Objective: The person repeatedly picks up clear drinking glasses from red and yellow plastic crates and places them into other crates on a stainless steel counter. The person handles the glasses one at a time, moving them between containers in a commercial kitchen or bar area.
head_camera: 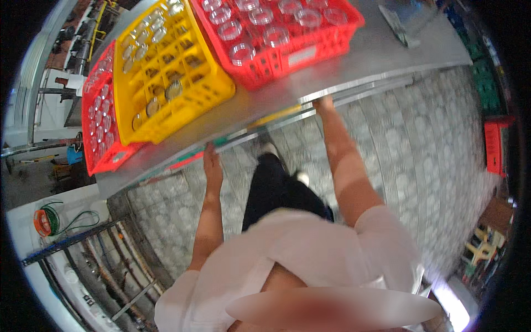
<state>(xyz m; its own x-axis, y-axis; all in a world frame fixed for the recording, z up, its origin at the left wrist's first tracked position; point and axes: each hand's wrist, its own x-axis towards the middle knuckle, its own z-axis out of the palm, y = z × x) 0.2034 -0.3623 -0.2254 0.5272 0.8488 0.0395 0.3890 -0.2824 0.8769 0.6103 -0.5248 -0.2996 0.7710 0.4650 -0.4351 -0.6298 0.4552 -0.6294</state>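
Note:
My left hand [213, 162] reaches to the front edge of a metal table [265, 99]; its fingertips lie at or under that edge and are blurred. Farther right, my right hand [324, 103] is at the same edge, its fingers hidden beneath the rim. On the tabletop stands a yellow plastic crate [182, 118] with a compartment grid, partly filled with clear glasses. A red crate [265, 68] full of upturned-looking clear glasses is to its right. Another red crate [101, 164] with glasses stands on the left.
A clear flat object [404, 25] lies at the table's back right. Green crates [485, 83] and a red crate [493, 145] line the right side. A metal rack [137, 299] and a coil of green cord [50, 220] are at lower left. The floor [398, 141] is tiled.

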